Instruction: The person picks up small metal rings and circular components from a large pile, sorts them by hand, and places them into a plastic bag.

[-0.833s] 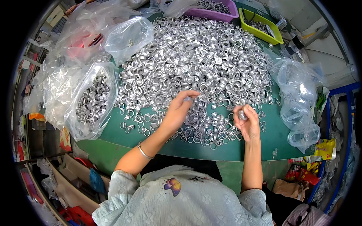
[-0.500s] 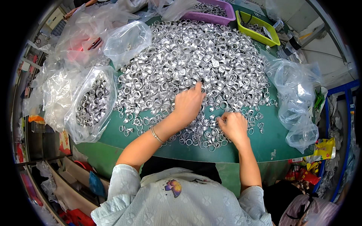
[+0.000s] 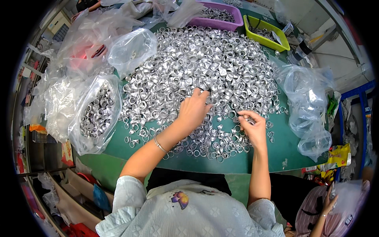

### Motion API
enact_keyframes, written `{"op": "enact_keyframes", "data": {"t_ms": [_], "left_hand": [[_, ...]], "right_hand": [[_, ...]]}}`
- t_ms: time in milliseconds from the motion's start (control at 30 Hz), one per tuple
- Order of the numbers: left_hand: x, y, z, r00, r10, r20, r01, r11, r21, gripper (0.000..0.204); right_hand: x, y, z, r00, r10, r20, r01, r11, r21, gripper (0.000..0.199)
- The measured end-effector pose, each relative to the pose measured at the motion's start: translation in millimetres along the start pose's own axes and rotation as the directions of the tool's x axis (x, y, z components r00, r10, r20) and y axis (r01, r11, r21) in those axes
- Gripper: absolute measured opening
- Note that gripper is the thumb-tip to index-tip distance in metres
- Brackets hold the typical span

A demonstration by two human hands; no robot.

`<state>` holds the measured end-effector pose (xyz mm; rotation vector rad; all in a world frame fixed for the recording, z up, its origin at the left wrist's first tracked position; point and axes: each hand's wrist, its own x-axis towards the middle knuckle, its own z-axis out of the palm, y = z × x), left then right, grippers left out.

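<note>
A broad heap of silver metal rings covers the middle of the green table. Over the heap's near part, my left hand reaches down with its fingers apart, the tips among the rings. Whether one lies between thumb and fingers is unclear. My right hand hovers at the heap's near right side, thumb and forefinger drawn together. Something small may be in that pinch, too small to name. Below and between my hands lies a looser cluster of rings.
At the left stands an open clear bag of darker rings, with more plastic bags behind. A purple basket and a yellow-green basket hold metal pieces. Crumpled plastic lies right. Another person's hand holds a bag.
My left hand has drawn slightly left, its fingers spreading. My right hand has shifted right and a little up, its forefinger reaching out. Another person's hand with a bag has appeared at lower right.
</note>
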<state>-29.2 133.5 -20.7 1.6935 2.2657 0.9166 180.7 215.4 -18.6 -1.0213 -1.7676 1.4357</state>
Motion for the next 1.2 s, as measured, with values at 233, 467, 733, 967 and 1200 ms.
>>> {"op": "enact_keyframes", "data": {"t_ms": [233, 467, 733, 967, 1200], "left_hand": [[-6, -14, -8, 0.804, -0.134, 0.580, 0.582, -0.029, -0.813, 0.025], [-12, 1, -12, 0.798, -0.140, 0.587, 0.601, 0.108, -0.792, 0.018], [28, 36, 30, 0.965, 0.248, 0.082, -0.261, 0.938, 0.228, 0.012], [34, 32, 44, 0.996, 0.055, 0.072, -0.063, 0.992, 0.110, 0.014], [10, 12, 0, 0.837, -0.011, 0.547, 0.547, 0.037, -0.837, 0.026]], "right_hand": [[6, 0, 34, 0.960, -0.212, 0.185, 0.238, 0.260, -0.936, 0.011], [0, 8, -6, 0.998, 0.064, -0.024, -0.064, 0.998, 0.017, 0.012], [8, -4, -5, 0.987, 0.159, 0.006, -0.145, 0.883, 0.446, 0.013], [43, 11, 40, 0.958, -0.240, -0.157, -0.042, 0.423, -0.905, 0.013], [42, -2, 17, 0.915, -0.298, -0.272, 0.129, 0.855, -0.503, 0.025]]}}
